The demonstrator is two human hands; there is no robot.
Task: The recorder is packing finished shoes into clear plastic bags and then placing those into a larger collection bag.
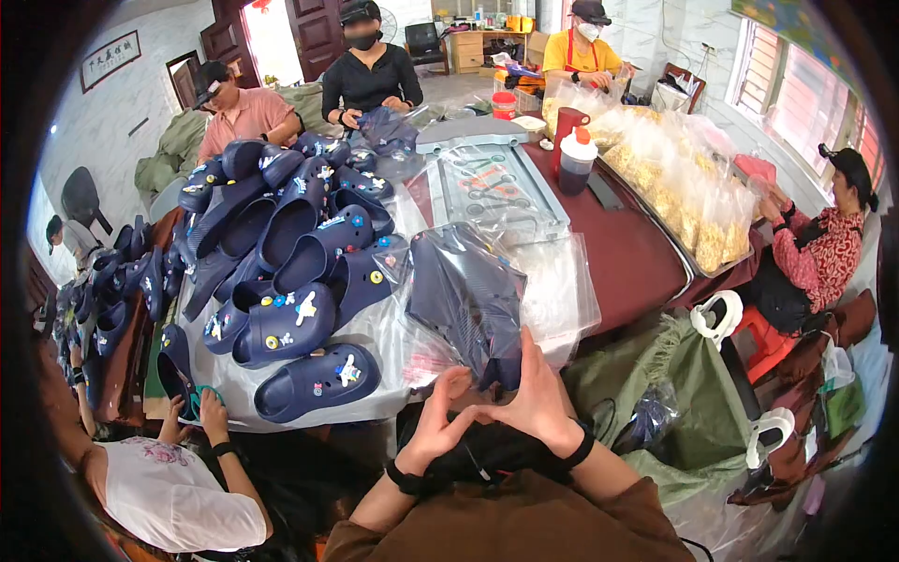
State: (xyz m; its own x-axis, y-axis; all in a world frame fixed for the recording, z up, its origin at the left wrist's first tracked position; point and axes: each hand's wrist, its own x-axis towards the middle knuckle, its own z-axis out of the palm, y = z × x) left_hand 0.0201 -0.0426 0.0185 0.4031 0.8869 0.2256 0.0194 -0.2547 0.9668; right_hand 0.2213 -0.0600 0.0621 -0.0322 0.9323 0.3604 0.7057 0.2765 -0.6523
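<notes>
Brown sleeves (618,506) frame both hands at the near end of the bagged navy clogs (464,290), which lie on the table, probably so the surface bears their weight. The left hand (444,412) is loosely curled, gripping nothing; the right hand (537,398) is open, fingers against the bag. Loose clogs (290,234) heap left of the bagged clogs, apparently for easy reach; a green sack (698,398) gapes to their right.

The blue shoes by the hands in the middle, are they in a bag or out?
In: a clear, shiny bag covers the dark blue shoes, which show through the plastic.
</notes>
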